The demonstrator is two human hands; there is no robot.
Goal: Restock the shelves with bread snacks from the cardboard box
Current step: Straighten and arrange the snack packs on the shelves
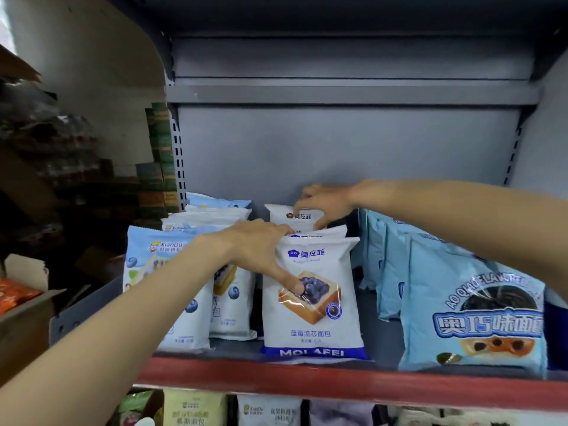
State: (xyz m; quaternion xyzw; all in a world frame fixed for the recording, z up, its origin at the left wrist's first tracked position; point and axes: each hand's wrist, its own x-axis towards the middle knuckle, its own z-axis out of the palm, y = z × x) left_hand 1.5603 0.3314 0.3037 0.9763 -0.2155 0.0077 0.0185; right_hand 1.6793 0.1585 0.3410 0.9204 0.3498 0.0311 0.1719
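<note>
The front Molafei blueberry bread pack (313, 302) stands upright at the red front edge of the grey shelf (307, 368), first of a short row of like white packs running toward the back panel. The left hand (261, 250) comes in from the lower left on a long bare forearm, palm down over the top seam of this pack, fingers reaching behind the seam while the thumb presses down the printed front near the blueberry picture, so it pinches the pack's upper part. The right hand (322, 204) crosses in from the right, arm nearly level, wrist bent downward, its fingers and thumb curled over the top edge of the rearmost white pack (292, 218) close to the back panel, gripping it. One more white pack top shows between the two.

Left of the row stand XianDu bread packs (163, 272), pale blue and white, upright in two files, partly hidden by the left forearm. Right of the row, light blue Ao Qiao bread packs (473, 318) lean in a file, the front one at the shelf edge. At the far left an open cardboard box (27, 302) holds orange wrapped goods. Below the red edge, tops of other snack packs (267, 410) show on the lower shelf
</note>
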